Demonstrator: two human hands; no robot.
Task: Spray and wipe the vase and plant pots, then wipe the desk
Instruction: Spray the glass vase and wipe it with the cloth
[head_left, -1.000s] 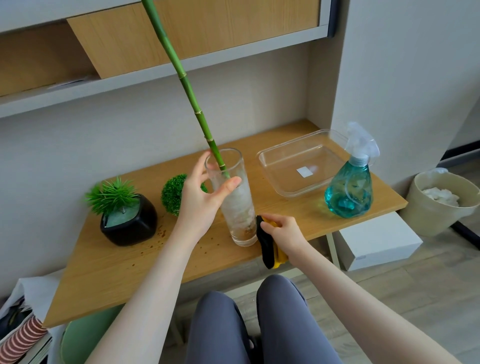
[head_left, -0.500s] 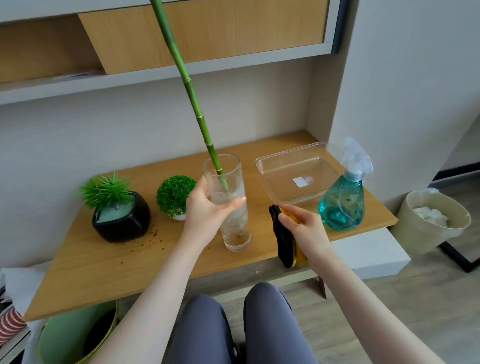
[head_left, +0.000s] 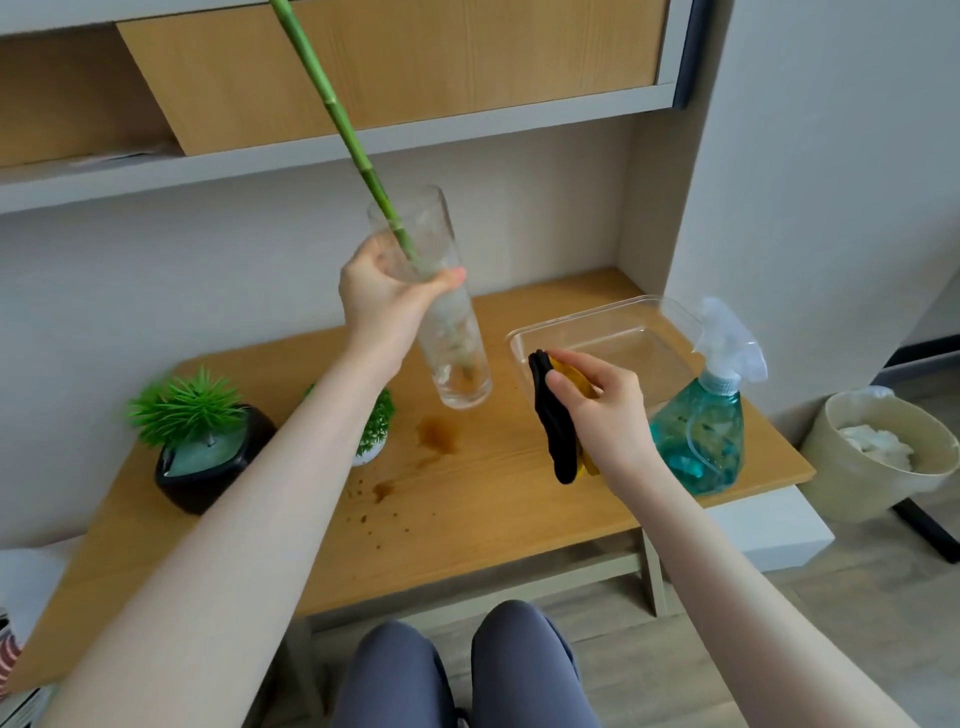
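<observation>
The left hand (head_left: 387, 299) grips the glass vase (head_left: 441, 312) near its upper part, thumb and fingers curled round it. A second ago the vase stood on the desk (head_left: 493, 509); now it is lifted clear of it and tilted, mouth leaning toward the upper left, base hanging above the wood. The green stalk (head_left: 332, 109) sits inside the vase and slants up out of the top of the view, as before. Where the vase stood, a brown wet patch (head_left: 439, 434) shows on the desk, with small spots (head_left: 382, 493) scattered nearer the front edge.

The right hand (head_left: 602, 410) pinches a folded black and yellow cloth (head_left: 558, 436) between thumb and fingers. Earlier it was low at the desk's front edge; now it is raised above the desk, just right of the vase base but not touching it, the cloth hanging down.

The black pot (head_left: 208, 467) with its spiky plant stands at the desk's left. The small white pot (head_left: 371, 447) with a round green plant is partly hidden behind the left forearm. A clear tray (head_left: 597, 322) lies at the back right, and the teal spray bottle (head_left: 701, 436) stands just beside it near the right edge; none of these has shifted. A bin (head_left: 883, 457) sits on the floor to the right of the desk
</observation>
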